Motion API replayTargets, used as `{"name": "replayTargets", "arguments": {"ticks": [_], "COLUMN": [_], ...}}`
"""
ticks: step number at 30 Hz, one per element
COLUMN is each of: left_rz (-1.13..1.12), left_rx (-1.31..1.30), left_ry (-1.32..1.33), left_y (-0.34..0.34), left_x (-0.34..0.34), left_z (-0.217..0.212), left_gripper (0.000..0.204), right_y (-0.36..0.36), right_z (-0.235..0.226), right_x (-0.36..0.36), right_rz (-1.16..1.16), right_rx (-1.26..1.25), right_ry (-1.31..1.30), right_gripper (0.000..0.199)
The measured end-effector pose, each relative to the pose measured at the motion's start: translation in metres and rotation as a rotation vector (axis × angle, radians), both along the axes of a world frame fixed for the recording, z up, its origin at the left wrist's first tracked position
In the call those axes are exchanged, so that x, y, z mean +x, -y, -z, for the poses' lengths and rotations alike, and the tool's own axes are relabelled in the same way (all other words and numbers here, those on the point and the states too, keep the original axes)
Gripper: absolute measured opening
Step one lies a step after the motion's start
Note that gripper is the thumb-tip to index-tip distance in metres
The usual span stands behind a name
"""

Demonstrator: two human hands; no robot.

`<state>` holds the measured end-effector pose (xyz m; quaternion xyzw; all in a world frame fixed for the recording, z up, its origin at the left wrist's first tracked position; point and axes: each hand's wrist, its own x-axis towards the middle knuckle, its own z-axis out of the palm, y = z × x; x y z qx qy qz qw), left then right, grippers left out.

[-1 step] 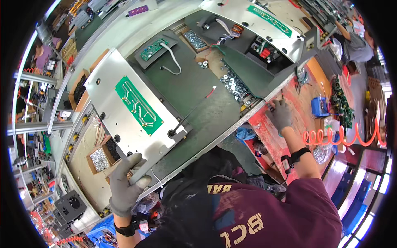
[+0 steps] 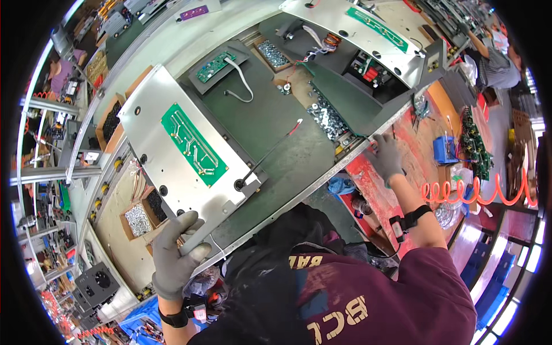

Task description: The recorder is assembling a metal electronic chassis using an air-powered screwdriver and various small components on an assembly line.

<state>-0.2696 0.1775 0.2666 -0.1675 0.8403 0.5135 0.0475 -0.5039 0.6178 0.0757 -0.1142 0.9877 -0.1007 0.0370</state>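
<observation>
Hands well apart. The near end of a flat silver metal panel (image 2: pixel 165 154) is clamped by the grey-gloved left hand (image 2: pixel 177 253), thumb and fingers closed about its edge; the panel is probably steadied this way. Well to the panel's right, the grey-gloved right hand (image 2: pixel 384 159) is held at a worn red-painted board (image 2: pixel 363 172), fingers curled; whether anything is gripped cannot be told.

On the panel, a rectangular green circuit board (image 2: pixel 192 146) is mounted. A thin dark lead with a red-and-white tip (image 2: pixel 267 153) is laid from the panel's right corner across the dark green desk (image 2: pixel 282 178), presumably so that it is not pinched underneath. Small silver fasteners (image 2: pixel 326 119) are heaped farther right of the panel, seemingly for easy reach.

Edges: the panel's near end is set close to the desk's pale rim. On its right, a stretch of green surface is crossed only by the lead; on its left, room is limited by an open brown cardboard box (image 2: pixel 125 226).
</observation>
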Motion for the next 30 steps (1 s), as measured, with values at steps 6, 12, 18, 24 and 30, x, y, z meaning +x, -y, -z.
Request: {"name": "replayTargets", "arguments": {"ticks": [6, 12, 18, 24, 30], "left_rz": [-0.035, -0.11, -0.632, -0.702, -0.768], "left_rx": [0.141, 0.285, -0.024, 0.027, -0.495], "left_ry": [-0.073, -0.138, -0.239, 0.07, -0.031], "left_y": [0.0, 0.003, 0.098, 0.173, 0.267], "left_x": [0.003, 0.008, 0.029, -0.006, -0.118], "left_z": [0.002, -0.004, 0.093, 0.181, 0.15], "left_gripper": [0.068, 0.079, 0.04, 0.049, 0.051], "right_y": [0.175, 0.251, 0.265, 0.307, 0.317], "right_z": [-0.106, -0.17, -0.189, -0.198, -0.197], "right_x": [-0.039, -0.029, 0.074, 0.127, 0.125], "right_rz": [0.223, -0.01, -0.822, -1.176, -1.163], "right_rx": [-1.717, -2.005, -0.722, -0.415, -0.398], "right_ry": [0.947, 1.062, -0.192, -0.284, -0.322], "right_gripper": [0.031, 0.027, 0.028, 0.027, 0.027]}}
